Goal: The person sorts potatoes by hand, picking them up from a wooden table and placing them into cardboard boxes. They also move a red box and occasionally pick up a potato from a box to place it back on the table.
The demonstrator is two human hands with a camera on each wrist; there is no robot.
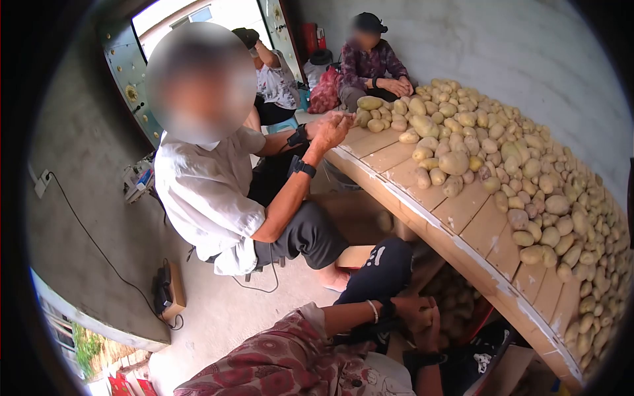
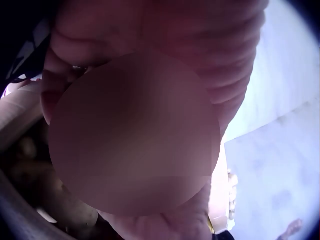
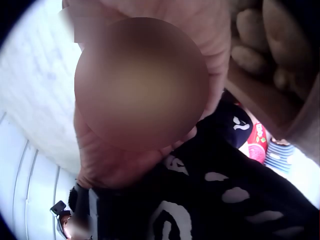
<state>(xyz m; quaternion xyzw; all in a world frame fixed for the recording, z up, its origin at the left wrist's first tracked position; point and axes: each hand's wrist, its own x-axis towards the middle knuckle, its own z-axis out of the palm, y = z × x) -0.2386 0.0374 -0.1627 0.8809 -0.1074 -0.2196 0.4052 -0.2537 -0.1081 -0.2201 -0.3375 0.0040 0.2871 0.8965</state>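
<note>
In the head view my left hand [image 1: 415, 312], with a pale bracelet and dark band at its wrist, is close beside my right hand [image 1: 429, 333]. They meet low over my lap, below the table edge. Potatoes [image 1: 452, 297] lie in a shadowed container just beyond them. In the left wrist view a blurred disc covers most of the left hand [image 2: 150, 100], with potatoes [image 2: 65, 200] below it. A similar blur hides the fingers of the right hand [image 3: 145, 95] above dark trousers [image 3: 225, 200] with white markings. I cannot tell what, if anything, the hands hold.
A large heap of potatoes [image 1: 515, 152] covers much of the board table [image 1: 456, 211], whose scuffed edge curves past my right side. A person in a white shirt [image 1: 205, 191] sits across on the left. Another person [image 1: 373, 63] sits at the table's far end.
</note>
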